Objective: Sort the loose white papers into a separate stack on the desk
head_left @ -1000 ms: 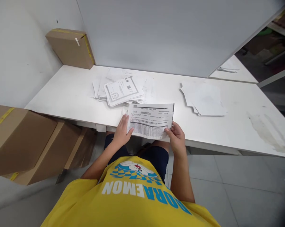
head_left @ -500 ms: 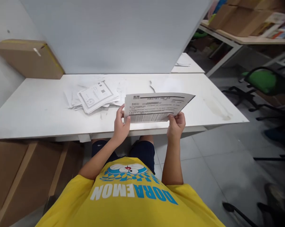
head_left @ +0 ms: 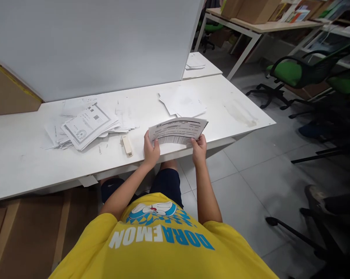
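My left hand (head_left: 151, 150) grips the left edge of a printed paper sheet (head_left: 176, 131), thumb in front and fingers behind. At the opposite edge my right hand (head_left: 199, 148) pinches it the same way. Held above the table's front edge, the paper bows and carries text and a table of figures; whether it is one sheet or several I cannot tell. A white stapler (head_left: 126, 145) lies on the table left of my left hand. Farther left is an untidy pile of printed papers (head_left: 89, 124). Behind the held paper rests a stack of blank-looking sheets (head_left: 183, 101).
The white table (head_left: 32, 161) backs onto a grey partition (head_left: 105, 42). A cardboard box (head_left: 10, 91) stands at its left end, and more boxes (head_left: 32, 232) sit below. Green chairs (head_left: 288, 73) and another desk (head_left: 259, 28) are to the right. A person's foot (head_left: 317, 197) shows at lower right.
The view has swung to the right, bringing chairs and another desk into sight. Both hands still hold the paper, which was lifted and tilted, then bowed. The stapler now shows, uncovered by the hands and paper.
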